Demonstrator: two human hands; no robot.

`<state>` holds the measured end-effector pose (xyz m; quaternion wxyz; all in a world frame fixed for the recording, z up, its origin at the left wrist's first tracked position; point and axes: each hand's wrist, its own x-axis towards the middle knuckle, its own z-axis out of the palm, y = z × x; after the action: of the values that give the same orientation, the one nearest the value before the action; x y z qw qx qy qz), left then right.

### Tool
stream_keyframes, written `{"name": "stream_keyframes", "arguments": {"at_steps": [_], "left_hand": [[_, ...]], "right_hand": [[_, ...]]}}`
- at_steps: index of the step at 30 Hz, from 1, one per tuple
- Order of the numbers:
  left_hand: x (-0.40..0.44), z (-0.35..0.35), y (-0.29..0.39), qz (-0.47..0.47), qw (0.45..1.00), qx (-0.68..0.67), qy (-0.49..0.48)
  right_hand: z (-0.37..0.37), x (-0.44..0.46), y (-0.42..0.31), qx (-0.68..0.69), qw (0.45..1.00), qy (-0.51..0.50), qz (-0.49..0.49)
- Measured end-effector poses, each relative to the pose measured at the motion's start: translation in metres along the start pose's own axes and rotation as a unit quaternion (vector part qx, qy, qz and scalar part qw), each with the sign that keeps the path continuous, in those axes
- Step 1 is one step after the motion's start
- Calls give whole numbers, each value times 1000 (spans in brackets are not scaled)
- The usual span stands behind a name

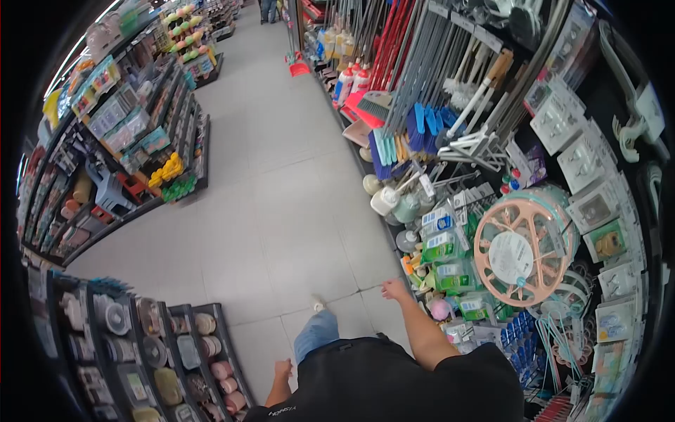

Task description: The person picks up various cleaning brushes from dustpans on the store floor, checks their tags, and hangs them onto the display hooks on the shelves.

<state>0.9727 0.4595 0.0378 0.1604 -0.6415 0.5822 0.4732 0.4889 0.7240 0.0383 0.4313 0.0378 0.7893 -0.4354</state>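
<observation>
Where the green packs (453, 280) hang, right of centre in the frame, your right hand (395, 289) is just to their left, apart from them; its arm reaches up from the bottom edge, elbow slightly bent, fingers loosely bent and partly open. Your left hand (283, 368) hangs low, bottom centre, forearm angled upward, its fingers bunched, how tightly you cannot tell. Nearest it are pink items (226, 385) on the lower-left shelf (232, 344). A peach wheel (512, 257) hangs at right; blue brooms (425, 121) stand upper right, beside the tiled floor (281, 211).
</observation>
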Motion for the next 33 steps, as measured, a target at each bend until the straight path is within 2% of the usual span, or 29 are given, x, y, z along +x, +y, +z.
{"name": "stream_keyframes", "arguments": {"at_steps": [1, 2, 4, 7, 9, 12, 13, 15, 17, 20, 23, 26, 29, 32, 33], "left_hand": [[6, -10, 5, -56, 998, 0, -27], [19, -22, -2, 61, 994, 73, -57], [43, -53, 29, 172, 975, 124, -65], [82, -87, 81, 91, 989, 104, -54], [137, -109, 111, -37, 984, 153, -85], [209, -131, 184, 17, 979, 192, -60], [229, -137, 218, 48, 975, 210, -55], [264, -139, 280, 104, 981, 156, -39], [266, -137, 347, 185, 977, 107, -9], [260, -129, 441, 210, 976, 50, -13], [274, -118, 495, 194, 980, 35, -28], [311, -114, 504, 150, 981, 120, -8], [353, -121, 501, 76, 975, 203, 37], [367, -146, 524, 38, 974, 224, -7], [358, -153, 542, -11, 987, 159, -1]], "right_hand": [[4, 6, -16, -1, 1000, 4, 19], [12, 9, -26, -3, 999, 6, 38], [29, 17, -48, 1, 998, 14, 63], [41, 31, -70, 4, 996, 31, 83], [44, 42, -74, 2, 996, 34, 88], [27, 61, -93, -18, 993, 37, 109], [19, 69, -103, -84, 991, 16, 103], [-1, 82, -120, -216, 972, -28, 94], [-13, 112, -121, -261, 948, -100, 151], [-39, 192, -74, -283, 914, -227, 180], [-28, 206, -127, -247, 944, -78, 203], [-18, 233, -211, -132, 958, -31, 251], [-4, 293, -299, -150, 960, -121, 203], [17, 400, -334, -154, 969, -149, 120], [23, 430, -355, -157, 969, -152, 112]]}}
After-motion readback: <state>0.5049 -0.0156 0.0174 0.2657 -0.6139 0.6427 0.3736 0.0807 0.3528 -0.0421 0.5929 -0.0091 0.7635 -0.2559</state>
